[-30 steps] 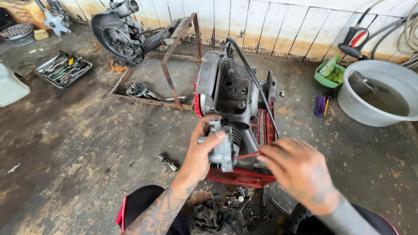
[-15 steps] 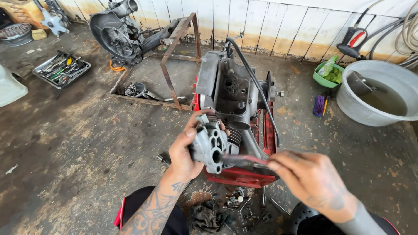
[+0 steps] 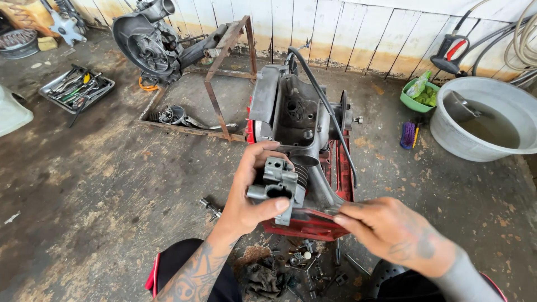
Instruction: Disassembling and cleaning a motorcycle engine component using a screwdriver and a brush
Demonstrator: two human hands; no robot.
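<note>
Left hand point(image 3: 249, 196) wrapped tight around a small grey metal part point(image 3: 279, 187), held up in the middle. Right hand point(image 3: 391, 232) at 4 o'clock, fingertips pinching the red stand point(image 3: 305, 223). Big grey engine point(image 3: 296, 114) just behind, at 12 o'clock.

A crumpled plastic packet point(image 3: 418, 87), pale green and whitish, stands in the small green bowl point(image 3: 413, 103) on the floor near the far wall, just beside the grey basin point(image 3: 447, 131). No labels, signs or screens show.
</note>
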